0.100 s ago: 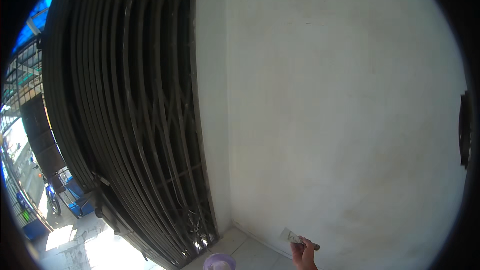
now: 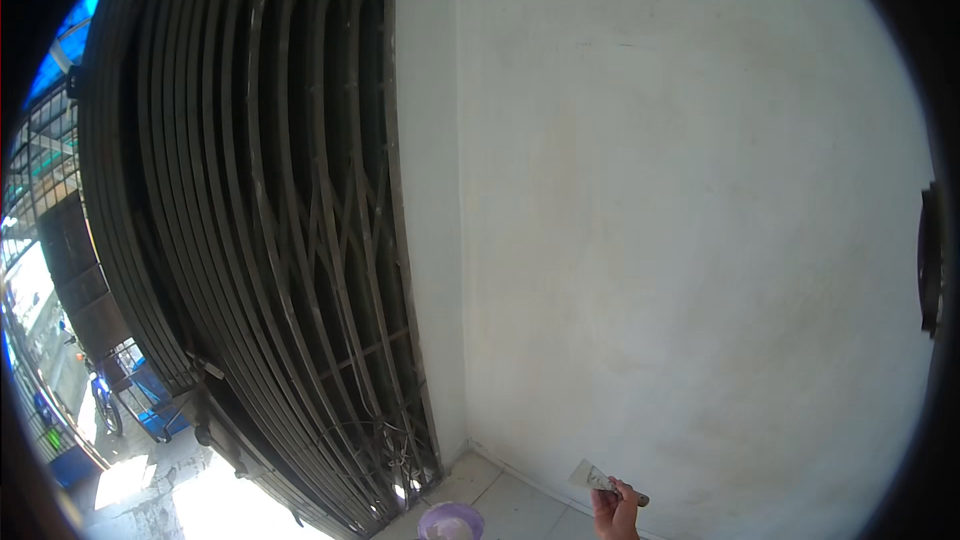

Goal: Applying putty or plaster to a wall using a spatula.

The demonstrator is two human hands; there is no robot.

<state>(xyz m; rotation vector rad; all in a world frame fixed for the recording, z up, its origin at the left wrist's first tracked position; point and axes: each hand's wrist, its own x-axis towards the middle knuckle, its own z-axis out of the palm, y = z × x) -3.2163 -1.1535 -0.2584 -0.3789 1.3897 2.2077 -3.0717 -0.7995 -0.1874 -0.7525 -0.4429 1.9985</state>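
Observation:
Low in the picture, right of centre, my right hand (image 2: 617, 513) is closed round the handle of a putty knife (image 2: 588, 475). Its broad, pale blade points up and to the left, in front of the lower part of the white wall (image 2: 640, 270). Whether the blade touches the wall I cannot tell. Left of this hand, at the lower edge, is a purple tub (image 2: 470, 516) with something whitish inside, partly cut off by the frame. My left hand does not show.
A dark folding metal gate (image 2: 300, 240) stands along the left, with thin wires or twigs (image 2: 397, 450) near its foot. Light floor tiles (image 2: 500, 500) meet the wall below. Farther left, outside, are a bicycle or motorbike (image 2: 105, 405) and blue crates (image 2: 150, 390).
The view has shifted slightly, so the tub, my right hand and the putty knife sit a little farther right in the picture. My grip on the knife looks the same.

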